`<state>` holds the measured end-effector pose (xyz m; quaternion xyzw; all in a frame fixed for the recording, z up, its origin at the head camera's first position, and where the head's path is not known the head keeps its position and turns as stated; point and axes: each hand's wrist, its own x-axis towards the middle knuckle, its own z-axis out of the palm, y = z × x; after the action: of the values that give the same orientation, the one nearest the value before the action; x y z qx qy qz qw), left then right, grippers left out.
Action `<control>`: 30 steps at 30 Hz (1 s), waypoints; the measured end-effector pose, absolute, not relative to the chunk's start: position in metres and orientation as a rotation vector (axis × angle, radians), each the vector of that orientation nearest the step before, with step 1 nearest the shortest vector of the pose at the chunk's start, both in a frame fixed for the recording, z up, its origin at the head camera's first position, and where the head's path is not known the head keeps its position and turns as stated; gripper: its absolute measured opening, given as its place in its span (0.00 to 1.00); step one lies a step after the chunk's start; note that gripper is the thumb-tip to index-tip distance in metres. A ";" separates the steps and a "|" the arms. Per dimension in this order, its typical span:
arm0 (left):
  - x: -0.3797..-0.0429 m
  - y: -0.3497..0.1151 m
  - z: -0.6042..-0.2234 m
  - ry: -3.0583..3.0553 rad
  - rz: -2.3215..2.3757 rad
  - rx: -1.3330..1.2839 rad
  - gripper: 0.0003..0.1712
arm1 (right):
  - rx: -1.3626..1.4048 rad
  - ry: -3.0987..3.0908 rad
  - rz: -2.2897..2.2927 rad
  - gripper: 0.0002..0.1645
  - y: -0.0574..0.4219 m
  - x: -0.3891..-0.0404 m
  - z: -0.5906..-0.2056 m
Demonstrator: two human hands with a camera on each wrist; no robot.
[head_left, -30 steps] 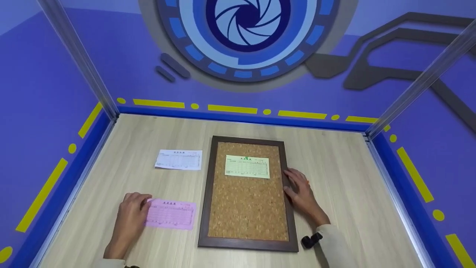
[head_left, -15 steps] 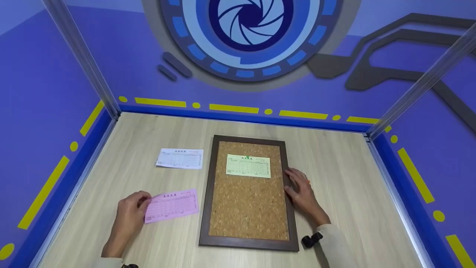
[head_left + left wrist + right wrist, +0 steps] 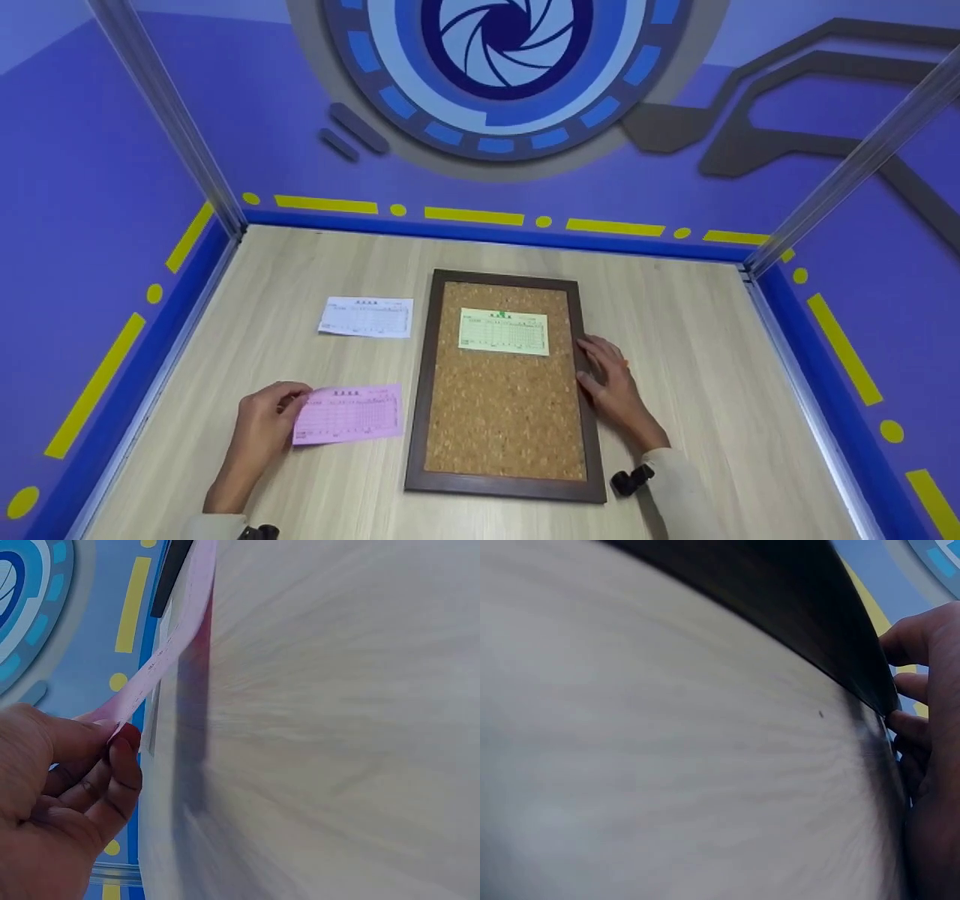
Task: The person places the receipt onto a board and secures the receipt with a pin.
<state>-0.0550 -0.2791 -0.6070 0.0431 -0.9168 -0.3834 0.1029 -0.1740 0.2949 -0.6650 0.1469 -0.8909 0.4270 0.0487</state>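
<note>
My left hand (image 3: 259, 427) pinches the left end of a pink paper form (image 3: 349, 414) between thumb and fingers. In the left wrist view the pink form (image 3: 169, 656) curves up off the tabletop and casts a shadow below. To its right lies a cork board (image 3: 506, 420) in a dark brown frame. A green form (image 3: 504, 334) is on its upper part, with a small green pin (image 3: 502, 314) at the top edge. My right hand (image 3: 615, 386) rests its fingertips against the frame's right side; the right wrist view shows fingers (image 3: 911, 725) touching the dark edge.
A white form (image 3: 366, 317) lies on the wooden table (image 3: 712, 375), left of the board and beyond the pink one. Blue printed walls (image 3: 480, 172) with yellow marks close off the back and both sides, with metal posts at the rear corners.
The pink form lay level a second ago; its right end swung up and away, then came down slightly. My left hand keeps its hold. My right hand stays at the board's side.
</note>
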 end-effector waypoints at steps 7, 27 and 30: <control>-0.057 -0.280 -0.600 -2.653 -1.162 0.131 0.09 | 0.429 -2.717 1.294 0.36 0.295 -0.174 -0.665; -0.057 -0.281 -0.585 -2.584 -1.307 0.193 0.10 | 0.433 -2.748 1.303 0.36 0.295 -0.173 -0.663; -0.058 -0.282 -0.585 -2.583 -1.311 0.206 0.10 | 0.441 -2.740 1.299 0.36 0.295 -0.173 -0.663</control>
<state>-0.0576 -0.2822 -0.5847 0.0704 -0.8832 -0.4483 0.1184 -0.1735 0.2951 -0.6628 0.1439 -0.8935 0.4236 0.0385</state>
